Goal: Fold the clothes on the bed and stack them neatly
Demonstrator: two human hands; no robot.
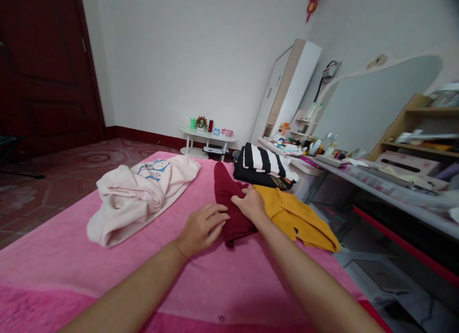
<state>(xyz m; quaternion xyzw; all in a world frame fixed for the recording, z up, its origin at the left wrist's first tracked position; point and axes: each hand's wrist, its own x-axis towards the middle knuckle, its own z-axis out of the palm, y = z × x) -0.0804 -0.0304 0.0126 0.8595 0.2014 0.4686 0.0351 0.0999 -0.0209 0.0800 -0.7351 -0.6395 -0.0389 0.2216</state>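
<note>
We see a bed covered with a pink blanket (71,271), soft and fuzzy, on which the clothes lie. On its left part there is a crumpled cream sweatshirt (132,199) with a blue print. At the far right edge a folded black and white striped garment (263,163) sits on a dark pile, and just beside it a mustard yellow garment (297,216) lies spread. Between them, in the middle, lies the dark red garment (229,199), folded into a long narrow shape. Our left hand (201,227) rests flat on its near left edge, fingers stretched and holding nothing. Our right hand (251,204) presses on its right side, fingers curled and pinching a fold of the red cloth.
</note>
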